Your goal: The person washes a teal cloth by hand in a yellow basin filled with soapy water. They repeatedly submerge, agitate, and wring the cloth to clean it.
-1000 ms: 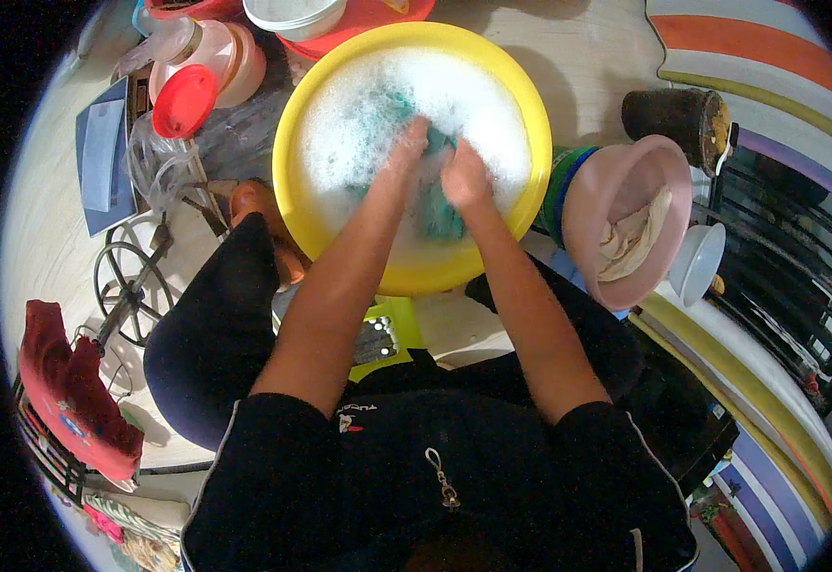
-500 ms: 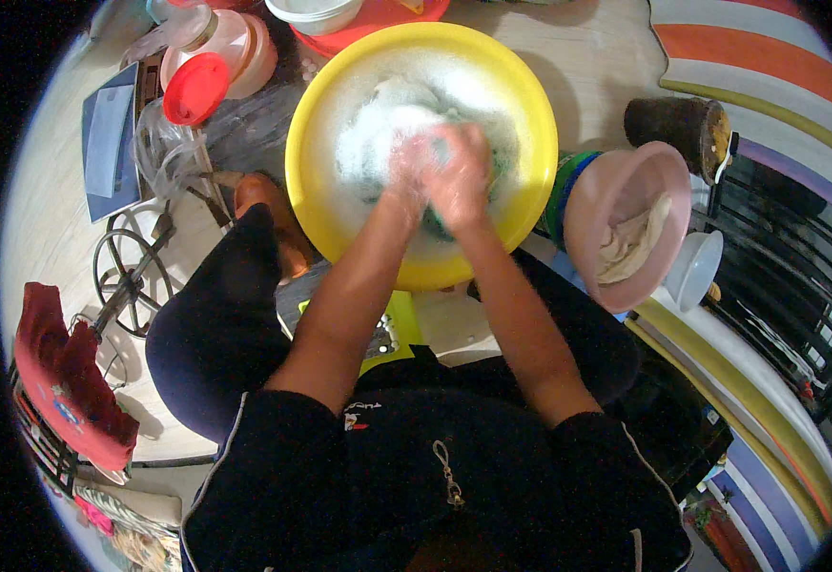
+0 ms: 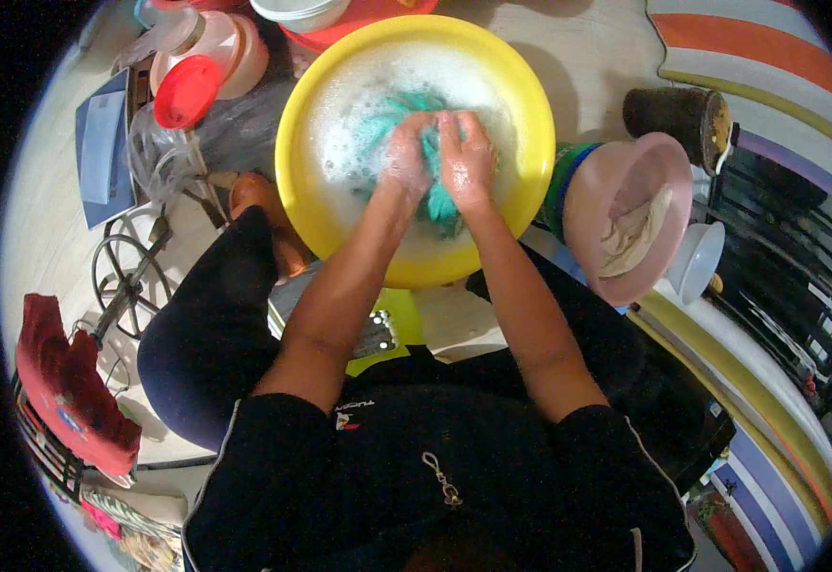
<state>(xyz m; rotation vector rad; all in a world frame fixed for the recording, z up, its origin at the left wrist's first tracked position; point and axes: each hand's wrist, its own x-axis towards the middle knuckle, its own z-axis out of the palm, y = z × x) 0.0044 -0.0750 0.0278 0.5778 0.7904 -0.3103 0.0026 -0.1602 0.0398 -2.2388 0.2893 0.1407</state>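
A yellow basin [image 3: 291, 172] stands in front of me, filled with white, bubbly suds [image 3: 354, 81]. In it lies a wet teal cloth [image 3: 440, 208], partly sunk in the foam. My left hand [image 3: 404, 157] is closed on the cloth's left side, its fingers bent into the fabric. Close beside it, my right hand [image 3: 468, 164] grips the bunched cloth too, knuckles up and wet with lather. The fingertips of both hands are hidden in the cloth and foam.
A pink tub [image 3: 681, 200] holding pale cloth stands to the right, near a white bowl [image 3: 697, 262] and a dark cylindrical container [image 3: 668, 116]. On the left are a red lid [image 3: 187, 92], a clear plastic bag [image 3: 154, 153] and a wheel-shaped metal stand [image 3: 130, 276].
My hands were pressed together in a motion blur over foam-covered cloth. Now they are slightly apart, and more teal fabric shows around them.
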